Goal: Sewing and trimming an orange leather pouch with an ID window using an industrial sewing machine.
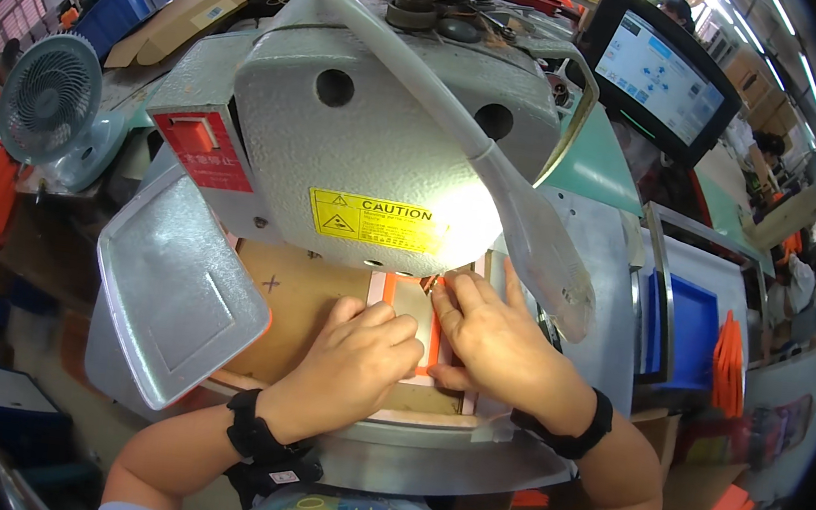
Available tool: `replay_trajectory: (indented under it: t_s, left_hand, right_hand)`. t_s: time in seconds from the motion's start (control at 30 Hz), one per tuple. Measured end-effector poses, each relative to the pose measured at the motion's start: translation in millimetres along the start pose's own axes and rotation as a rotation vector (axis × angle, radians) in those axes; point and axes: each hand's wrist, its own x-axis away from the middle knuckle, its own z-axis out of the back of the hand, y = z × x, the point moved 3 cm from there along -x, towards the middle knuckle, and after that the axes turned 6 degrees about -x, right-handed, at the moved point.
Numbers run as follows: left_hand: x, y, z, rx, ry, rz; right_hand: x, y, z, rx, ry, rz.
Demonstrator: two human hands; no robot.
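In the head view, a pale panel with an orange border point(434, 344) lies on a tan board point(265, 314) under the grey machine head point(289, 151). My left hand point(361, 358) rests at the panel's left side, fingers curled in; what they hold, if anything, is hidden. Over the panel's right edge lies my right hand point(503, 345), fingers stretched forward and the thumb apart from them, touching the orange border. Just beyond its fingertips, below the machine head, is a small dark part point(430, 284), too small to name. A dark band circles each wrist.
A bent lamp arm point(420, 65) hangs in front of the machine head, its lamp lit close above my right hand. A grey lidded panel point(183, 290) stands left, near a fan point(51, 99). At right are a screen point(662, 77) and a blue tray point(691, 333).
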Motion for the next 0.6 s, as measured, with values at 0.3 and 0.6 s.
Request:
replay_trajectory:
  t_s: [0.3, 0.6]
  left_hand:
    - [49, -6, 74, 0.010, -0.757, 0.309]
    - [46, 10, 21, -0.242, -0.194, 0.029]
  right_hand:
    - [10, 11, -4, -0.050, 0.161, 0.091]
    - [6, 4, 5, -0.020, 0.148, 0.081]
